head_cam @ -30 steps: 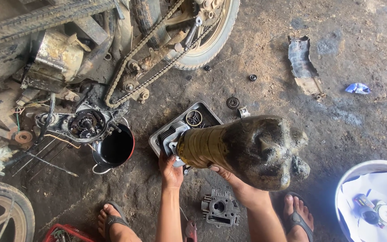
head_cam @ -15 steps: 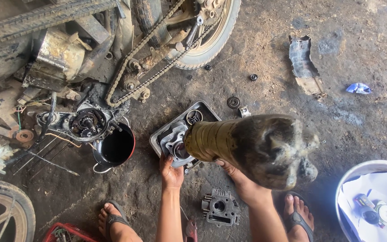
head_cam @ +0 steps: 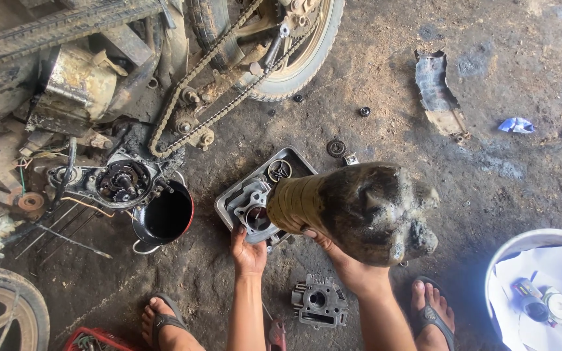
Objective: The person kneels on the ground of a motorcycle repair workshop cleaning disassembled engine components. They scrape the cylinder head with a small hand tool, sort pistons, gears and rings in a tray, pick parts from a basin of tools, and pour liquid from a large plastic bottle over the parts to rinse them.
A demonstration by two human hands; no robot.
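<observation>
My right hand grips a big grimy plastic bottle, tipped mouth-down toward a grey metal tray on the dirt floor. In the tray lies a grey engine part beside a round ring-like piece. My left hand rests on the tray's near edge, its fingers touching the engine part. The bottle's mouth is hidden behind its own body, so I cannot tell if liquid is pouring.
A black pot of dark oil stands left of the tray. An open engine case, chain and rear wheel lie beyond. A cylinder block sits between my sandalled feet. A white bucket is at the right.
The bottle has shifted slightly right and tilted a little further over the tray. My left hand stays on the tray's edge.
</observation>
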